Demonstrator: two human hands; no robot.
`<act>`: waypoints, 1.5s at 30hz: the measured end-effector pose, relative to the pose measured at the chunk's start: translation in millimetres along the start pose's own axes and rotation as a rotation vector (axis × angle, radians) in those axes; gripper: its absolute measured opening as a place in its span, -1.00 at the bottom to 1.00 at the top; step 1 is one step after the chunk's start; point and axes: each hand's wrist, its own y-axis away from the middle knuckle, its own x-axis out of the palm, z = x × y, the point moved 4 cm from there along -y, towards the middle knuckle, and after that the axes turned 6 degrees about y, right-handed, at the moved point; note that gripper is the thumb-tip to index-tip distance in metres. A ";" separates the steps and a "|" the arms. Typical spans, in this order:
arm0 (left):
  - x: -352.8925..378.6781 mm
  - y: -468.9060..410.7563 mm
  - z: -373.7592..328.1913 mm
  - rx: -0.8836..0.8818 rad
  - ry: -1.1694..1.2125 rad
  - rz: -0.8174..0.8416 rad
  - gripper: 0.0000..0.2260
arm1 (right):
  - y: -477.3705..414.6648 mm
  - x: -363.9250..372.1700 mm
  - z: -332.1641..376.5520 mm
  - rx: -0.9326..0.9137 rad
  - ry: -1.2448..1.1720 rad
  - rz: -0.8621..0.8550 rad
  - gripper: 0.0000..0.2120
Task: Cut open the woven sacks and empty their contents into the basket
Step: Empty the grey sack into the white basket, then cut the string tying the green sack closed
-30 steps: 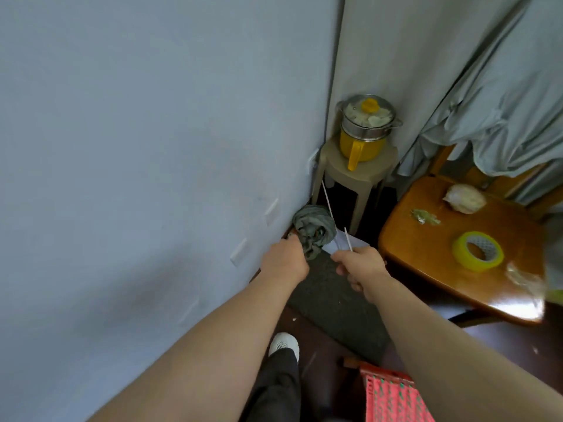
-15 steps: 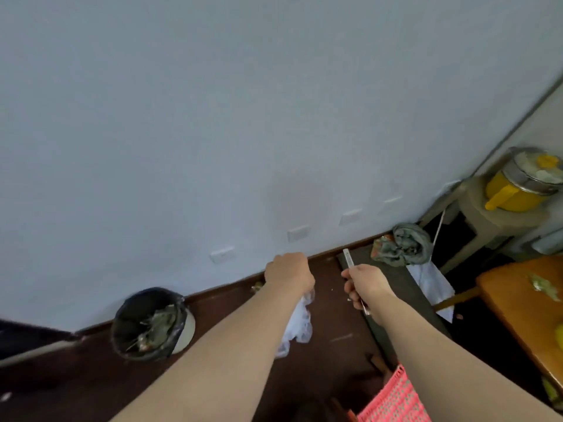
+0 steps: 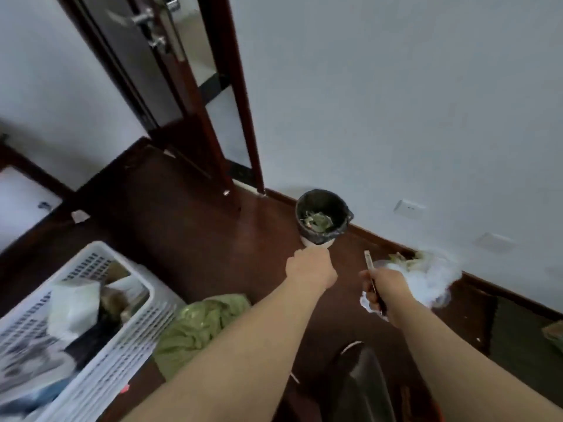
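Note:
A white slotted plastic basket [image 3: 128, 339] stands at the lower left, holding a white bag and dark items. A crumpled green sack [image 3: 201, 327] lies against its right side. My left hand [image 3: 310, 268] is a closed fist above the dark floor, just in front of the bin, with nothing visible in it. My right hand [image 3: 385, 289] grips a slim cutter [image 3: 368, 263], blade pointing up and away. A blurred white plastic bag [image 3: 426, 278] with green scraps lies by the wall behind my right hand. A bit of white crumpled plastic shows under that hand.
A small bin with a black liner [image 3: 323, 214] holds green scraps and stands against the wall. A dark wooden door [image 3: 170, 86] stands open at the upper left. A dark mat [image 3: 518, 336] lies at the right. My leg [image 3: 362, 382] is below.
The view has swung left from the stool corner to the bin, door and basket. The white bag that hung from my left hand is now by the wall, right of my right hand.

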 end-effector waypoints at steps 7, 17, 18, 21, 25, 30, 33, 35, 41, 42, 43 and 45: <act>-30.6 68.6 195.0 -0.313 0.240 -0.154 -0.70 | 71.3 180.6 -18.2 -0.049 0.291 0.290 -0.83; -2.1 134.6 377.5 -0.667 0.602 -0.247 -0.78 | 91.6 335.2 -53.9 -0.162 0.717 0.484 -0.75; 4.4 137.1 391.5 -0.701 0.628 -0.257 -0.77 | 87.4 345.9 -60.4 -0.166 0.746 0.496 -0.75; 27.5 139.2 426.8 -0.813 0.723 -0.256 -0.80 | 68.3 374.3 -80.1 -0.149 0.869 0.501 -0.73; 59.4 133.7 460.0 -0.905 0.795 -0.243 -0.77 | 38.3 402.7 -103.1 -0.116 1.011 0.502 -0.76; 100.4 117.6 496.1 -0.949 0.786 -0.208 -0.83 | 0.9 434.3 -139.8 -0.149 1.100 0.452 -0.77; 126.9 107.4 516.7 -0.927 0.746 -0.159 -0.78 | -8.3 447.6 -176.8 -0.097 1.072 0.433 -0.81; 140.1 96.9 530.5 -0.880 0.719 -0.132 -0.76 | -13.0 454.9 -201.2 -0.041 0.961 0.399 -0.84; 184.0 75.9 571.9 -0.722 0.662 -0.118 -0.74 | -17.6 480.0 -298.8 0.008 0.569 0.338 -0.82; 192.8 74.2 577.5 -0.701 0.642 -0.116 -0.73 | -19.0 482.0 -313.0 -0.010 0.520 0.327 -0.80; 201.7 72.3 582.2 -0.686 0.624 -0.110 -0.73 | -22.4 482.5 -324.8 -0.036 0.490 0.301 -0.77; 219.3 67.2 589.2 -0.665 0.623 -0.108 -0.71 | -32.2 479.7 -340.9 -0.111 0.489 0.219 -0.76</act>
